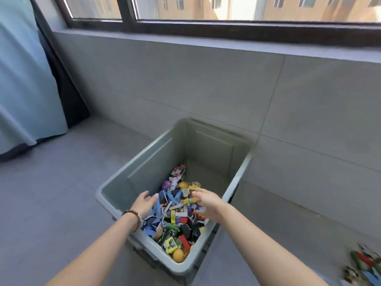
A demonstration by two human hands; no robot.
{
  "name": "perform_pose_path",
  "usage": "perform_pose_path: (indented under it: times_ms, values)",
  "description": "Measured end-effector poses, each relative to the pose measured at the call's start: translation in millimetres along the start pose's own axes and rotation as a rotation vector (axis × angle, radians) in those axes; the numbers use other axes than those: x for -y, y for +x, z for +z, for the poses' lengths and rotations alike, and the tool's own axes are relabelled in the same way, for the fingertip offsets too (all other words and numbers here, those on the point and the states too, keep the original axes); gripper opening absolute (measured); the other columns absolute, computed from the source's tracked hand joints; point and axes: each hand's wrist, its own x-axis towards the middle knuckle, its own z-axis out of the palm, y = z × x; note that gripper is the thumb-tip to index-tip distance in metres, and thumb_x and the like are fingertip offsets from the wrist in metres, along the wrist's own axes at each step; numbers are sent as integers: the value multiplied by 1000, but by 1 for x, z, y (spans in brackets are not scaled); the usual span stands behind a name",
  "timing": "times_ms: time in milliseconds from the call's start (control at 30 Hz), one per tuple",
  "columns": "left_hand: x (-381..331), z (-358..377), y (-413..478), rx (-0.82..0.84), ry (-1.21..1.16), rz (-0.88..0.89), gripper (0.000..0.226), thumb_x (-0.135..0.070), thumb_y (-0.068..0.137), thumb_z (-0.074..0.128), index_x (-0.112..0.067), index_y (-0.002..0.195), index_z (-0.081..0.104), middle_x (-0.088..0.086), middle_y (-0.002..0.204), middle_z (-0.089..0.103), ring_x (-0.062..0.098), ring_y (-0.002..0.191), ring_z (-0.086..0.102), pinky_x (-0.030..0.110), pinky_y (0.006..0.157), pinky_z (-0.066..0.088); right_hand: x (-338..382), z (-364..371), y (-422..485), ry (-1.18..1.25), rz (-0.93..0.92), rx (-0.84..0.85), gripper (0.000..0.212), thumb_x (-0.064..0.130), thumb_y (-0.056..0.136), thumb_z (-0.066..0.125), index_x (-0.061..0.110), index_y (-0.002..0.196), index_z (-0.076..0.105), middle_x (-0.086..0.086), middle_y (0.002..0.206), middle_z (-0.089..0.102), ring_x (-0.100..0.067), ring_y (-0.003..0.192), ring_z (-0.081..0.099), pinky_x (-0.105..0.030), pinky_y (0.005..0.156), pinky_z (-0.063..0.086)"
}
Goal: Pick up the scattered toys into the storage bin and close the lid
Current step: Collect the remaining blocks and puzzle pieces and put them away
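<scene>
A pale grey-green storage bin (144, 155) stands open on the floor against the tiled wall, with no lid in view. A heap of small colourful toys (177, 215) fills its near half, among them a puzzle cube (178, 171) and a yellow ball (178, 255). My left hand (144, 204), with a bead bracelet on the wrist, hovers over the left of the heap, fingers apart. My right hand (207, 203) hovers over the right of the heap, fingers spread, holding nothing I can see. A few toys (365, 265) lie scattered on the floor at the lower right, blurred.
A grey tiled wall (206, 89) with a window sill rises just behind the bin. A blue curtain (24, 79) hangs at the left. Grey floor (51, 193) stretches to the left of the bin.
</scene>
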Motion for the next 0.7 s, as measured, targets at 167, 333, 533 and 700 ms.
perform_pose_path:
  times_ms: [167,333,533,700]
  values:
    - [-9,7,-8,26,132,98,60,-30,96,49,-6,145,26,11,150,32,22,138,34,32,111,26,9,-20,-15,-166,-89,-24,42,17,98,46,16,139,40,-5,144,40,-19,133,39,-34,107,38]
    - [-48,32,-29,55,376,309,57,-37,96,46,-11,144,31,7,148,38,23,133,40,33,108,33,27,-88,-46,-449,-305,-193,45,23,95,51,18,139,41,-4,146,39,-18,133,39,-32,108,35]
    - [-106,124,-70,117,598,648,58,-42,94,47,-13,143,35,4,150,35,19,140,29,33,114,25,-8,-237,-129,-785,-283,-519,54,25,93,56,15,142,36,-4,149,35,-20,137,34,-28,111,25]
    - [-117,253,-105,262,788,801,59,-45,94,44,-16,144,33,3,152,30,17,141,24,31,114,23,-91,-364,-205,-691,-74,-713,62,33,90,60,14,143,34,-8,150,34,-23,136,35,-31,110,28]
